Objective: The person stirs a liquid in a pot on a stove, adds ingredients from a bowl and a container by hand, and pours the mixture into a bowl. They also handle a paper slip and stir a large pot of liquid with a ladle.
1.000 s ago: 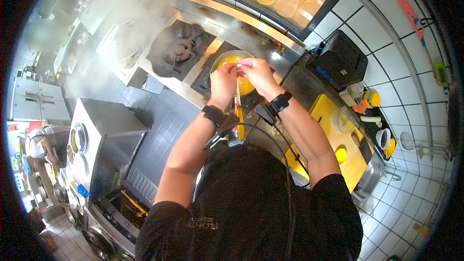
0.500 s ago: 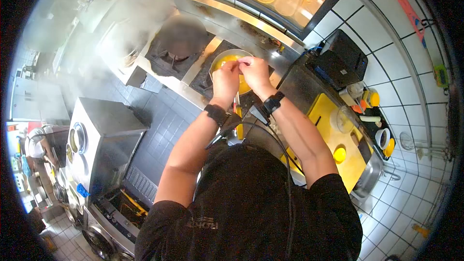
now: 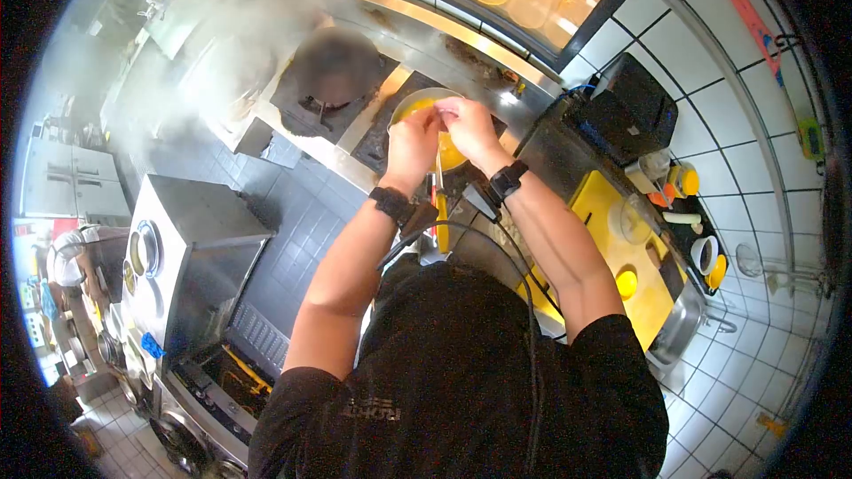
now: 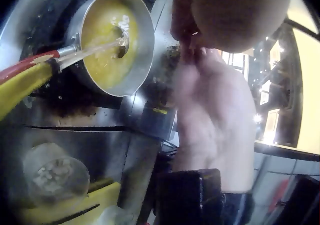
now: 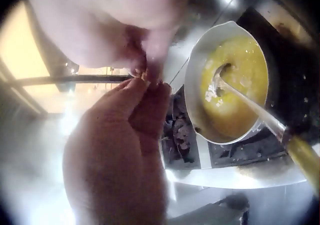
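Observation:
Both hands meet fingertip to fingertip above a metal saucepan (image 4: 146,40) of yellow liquid on the stove. My left hand (image 3: 411,153) and right hand (image 3: 475,135) pinch a small piece (image 5: 143,76) between them; it is mostly hidden by the fingers, and I cannot tell what it is. A ladle (image 4: 123,41) leans in the saucepan, with white bits by its bowl in the liquid. Its yellow handle (image 4: 25,87) lies alongside the saucepan's red handle (image 4: 30,65), both pointing back toward my body.
Left of the saucepan is another burner (image 3: 333,80), with thick steam beyond it. To the right lies a yellow cutting board (image 3: 603,204). A clear container (image 4: 57,182) holds white pieces. A black box (image 3: 626,111) stands near the tiled wall; a steel cabinet (image 3: 200,231) stands at left.
Both hands stay above the saucepan with fingertips together, shifting only slightly. A whitish bit seen between the fingertips a second ago is now covered in the head view. Steam has drifted over the left burner.

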Demonstrator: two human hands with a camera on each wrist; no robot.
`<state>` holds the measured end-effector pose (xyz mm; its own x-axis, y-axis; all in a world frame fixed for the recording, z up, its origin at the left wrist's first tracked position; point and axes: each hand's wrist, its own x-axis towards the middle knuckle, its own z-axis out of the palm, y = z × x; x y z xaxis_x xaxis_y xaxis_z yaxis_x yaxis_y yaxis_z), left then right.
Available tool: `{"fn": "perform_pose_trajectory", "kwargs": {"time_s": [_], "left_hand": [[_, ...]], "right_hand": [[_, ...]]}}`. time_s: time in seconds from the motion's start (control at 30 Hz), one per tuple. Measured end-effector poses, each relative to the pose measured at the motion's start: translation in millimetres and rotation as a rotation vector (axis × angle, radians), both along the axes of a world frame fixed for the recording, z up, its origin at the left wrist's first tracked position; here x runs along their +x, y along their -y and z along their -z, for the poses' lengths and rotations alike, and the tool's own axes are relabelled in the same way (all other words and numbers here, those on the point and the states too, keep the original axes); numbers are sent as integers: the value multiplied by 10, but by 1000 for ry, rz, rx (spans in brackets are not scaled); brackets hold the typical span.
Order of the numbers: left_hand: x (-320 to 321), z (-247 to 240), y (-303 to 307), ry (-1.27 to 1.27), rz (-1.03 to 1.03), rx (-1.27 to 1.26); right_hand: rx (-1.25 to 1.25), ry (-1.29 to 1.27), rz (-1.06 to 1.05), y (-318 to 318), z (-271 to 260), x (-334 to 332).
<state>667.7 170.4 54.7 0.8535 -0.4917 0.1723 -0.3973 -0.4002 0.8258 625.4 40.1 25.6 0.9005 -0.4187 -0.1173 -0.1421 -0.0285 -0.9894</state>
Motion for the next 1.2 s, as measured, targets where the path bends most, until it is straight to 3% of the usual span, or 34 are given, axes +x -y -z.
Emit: {"fn": "perform_pose_trajectory", "kwargs": {"time_s": [0.07, 0.13, 0.2, 0.23, 0.27, 0.33, 0.37, 0.47, 0.5, 0.6, 0.67, 0.7, 0.73, 0.8, 0.93, 1.03, 1.13, 1.2], "left_hand": [[27, 36, -13, 79, 8, -4], [139, 158, -24, 163, 14, -11], [278, 528, -92, 266, 128, 138], [329, 652, -144, 166, 202, 483], [311, 700, -147, 237, 124, 378], [285, 651, -189, 592, 65, 227], [311, 608, -212, 610, 95, 215], [316, 441, -229, 588, 88, 274], [329, 375, -246, 481, 136, 426], [383, 460, -322, 527, 244, 313], [378, 478, -353, 495, 259, 400], [368, 454, -355, 522, 211, 318], [350, 432, -342, 548, 163, 236], [228, 210, -363, 525, 153, 243], [51, -14, -441, 458, 121, 118], [-21, -50, -537, 443, 116, 135], [-126, -128, -576, 350, 100, 80], [-164, -127, -596, 321, 90, 57]], "right_hand": [[-608, 48, -44, -24, -219, -19], [-582, 71, -12, -36, -154, 19], [-810, 353, -179, 75, 220, 77], [-1256, 196, -470, 136, 356, 11], [-1229, 148, -500, 198, 852, 56], [-1250, 363, -435, 175, 683, -27], [-1188, 322, -384, 116, 381, -140], [-997, 205, -366, 221, -17, -336], [-985, 166, -337, 298, -30, -421], [-1030, 11, -358, 565, -122, -871], [-1014, -42, -442, 741, 76, -1260], [-1081, -155, -515, 760, 166, -1411], [-993, -291, -592, 787, 229, -1638], [-977, -484, -733, 687, 476, -1953], [-928, -595, -678, 435, 1117, -2333], [-978, -446, -516, 306, 1256, -2365], [-998, -485, -349, 138, 1504, -2307], [-908, -558, -422, 117, 1294, -2255]]}}
